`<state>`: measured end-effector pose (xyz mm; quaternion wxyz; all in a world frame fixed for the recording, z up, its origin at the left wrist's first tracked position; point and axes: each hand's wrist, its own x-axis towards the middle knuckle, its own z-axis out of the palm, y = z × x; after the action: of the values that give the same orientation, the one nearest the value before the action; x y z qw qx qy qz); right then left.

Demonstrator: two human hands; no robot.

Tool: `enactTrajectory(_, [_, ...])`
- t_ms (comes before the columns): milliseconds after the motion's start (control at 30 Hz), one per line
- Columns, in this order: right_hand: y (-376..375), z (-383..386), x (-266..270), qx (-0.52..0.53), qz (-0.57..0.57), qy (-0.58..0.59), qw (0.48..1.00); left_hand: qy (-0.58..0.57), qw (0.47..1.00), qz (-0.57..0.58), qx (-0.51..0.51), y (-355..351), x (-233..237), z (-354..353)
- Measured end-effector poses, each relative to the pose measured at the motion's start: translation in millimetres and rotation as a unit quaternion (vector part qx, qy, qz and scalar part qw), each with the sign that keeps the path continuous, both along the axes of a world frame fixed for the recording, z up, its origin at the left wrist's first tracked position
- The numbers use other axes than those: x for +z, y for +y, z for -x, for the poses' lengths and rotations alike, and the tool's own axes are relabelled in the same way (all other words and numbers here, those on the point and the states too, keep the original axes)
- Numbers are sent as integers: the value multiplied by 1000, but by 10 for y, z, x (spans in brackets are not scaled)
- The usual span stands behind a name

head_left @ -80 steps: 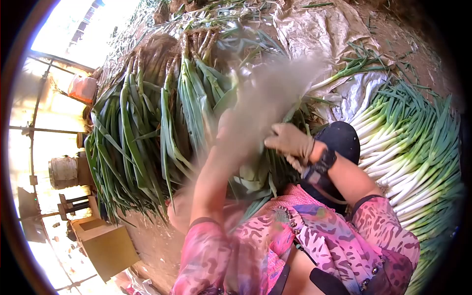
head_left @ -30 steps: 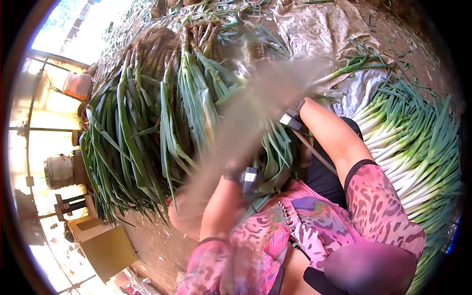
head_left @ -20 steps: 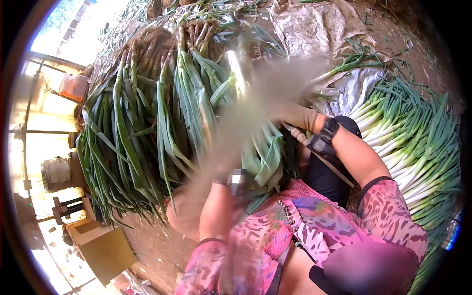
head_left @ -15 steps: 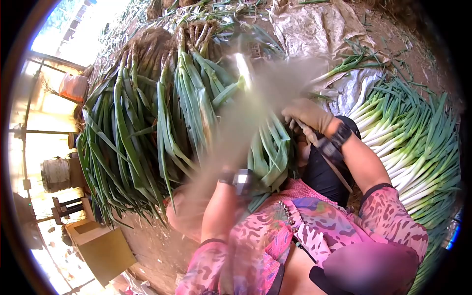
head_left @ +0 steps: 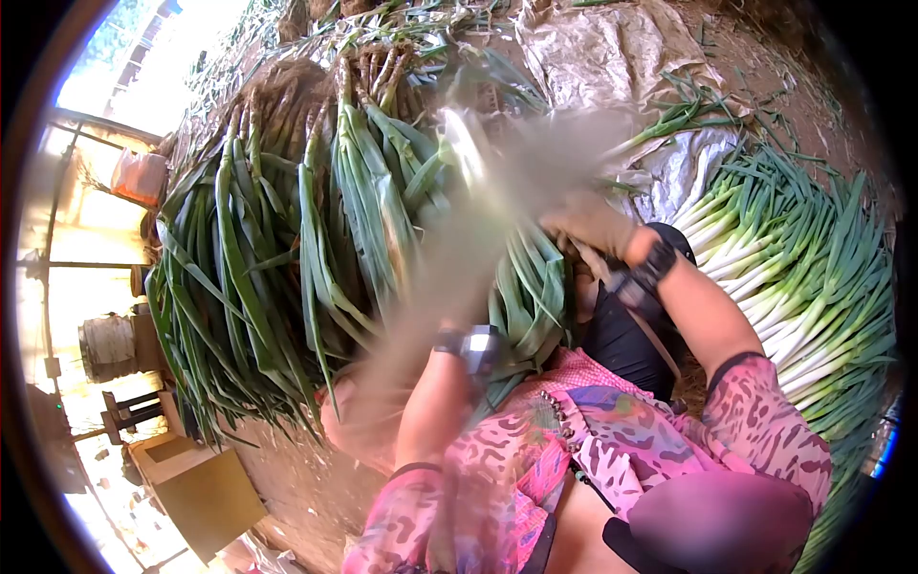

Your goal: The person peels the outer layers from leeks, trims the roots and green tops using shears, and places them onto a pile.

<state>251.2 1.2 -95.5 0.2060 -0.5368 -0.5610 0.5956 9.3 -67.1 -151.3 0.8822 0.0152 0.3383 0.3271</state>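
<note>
My right hand point(head_left: 591, 223), in a tan glove with a dark wrist strap, is closed on the top of a green onion point(head_left: 526, 287) whose leaves hang down over my lap. My left forearm rises from the pink patterned sleeve point(head_left: 421, 507) to a wrist device point(head_left: 475, 346). Above that, a blurred smear covers my left hand point(head_left: 449, 287), so its grip is not visible. The held onion sits between both hands, just in front of the big pile of unpeeled onions point(head_left: 268, 249).
A stack of clean white-stemmed onions point(head_left: 803, 277) lies on my right over a silvery tarp point(head_left: 684, 172). A crumpled sheet point(head_left: 602, 48) lies on the dirt beyond. At lower left stand a cardboard box point(head_left: 206, 488) and a drum point(head_left: 107, 344).
My right hand came up from my lap, reached into the leaves, then drew back a little, holding the onion top. The left arm lifted slightly. The view shifted a bit.
</note>
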Motion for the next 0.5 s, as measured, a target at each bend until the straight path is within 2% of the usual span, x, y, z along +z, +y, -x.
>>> enactTrajectory(33, [212, 74, -127, -3, -13, 22, 1000, 50, 998, -37, 0, -6, -183, 16])
enactTrajectory(67, [384, 160, -76, 99, -179, -101, 974, 100, 992, -73, 1, -15, -398, 26])
enactTrajectory(100, [540, 266, 6, 194, -335, -219, 896, 150, 983, -109, 2, -23, -576, 37])
enactTrajectory(167, [846, 398, -22, 261, -485, -336, 764, 187, 979, -85, 0, -49, -215, -43])
enactTrajectory(200, [997, 464, -174, 243, -496, -348, 758, 173, 985, -26, -3, -61, 378, -158])
enactTrajectory(267, [1093, 605, -284, 179, -428, -313, 829, 169, 985, 23, 4, -58, 810, -227])
enactTrajectory(300, [1127, 661, -322, 132, -343, -263, 892, 167, 985, 29, 4, -47, 822, -228])
enactTrajectory(400, [1212, 689, -479, 226, -425, -349, 804, 172, 985, 13, 0, -34, 676, -198])
enactTrajectory(467, [1484, 874, -912, 343, -332, -398, 784, 193, 981, -14, -3, -31, 594, -181])
enactTrajectory(500, [1429, 851, -902, 352, -352, -396, 772, 182, 983, -26, 1, -28, 505, -165])
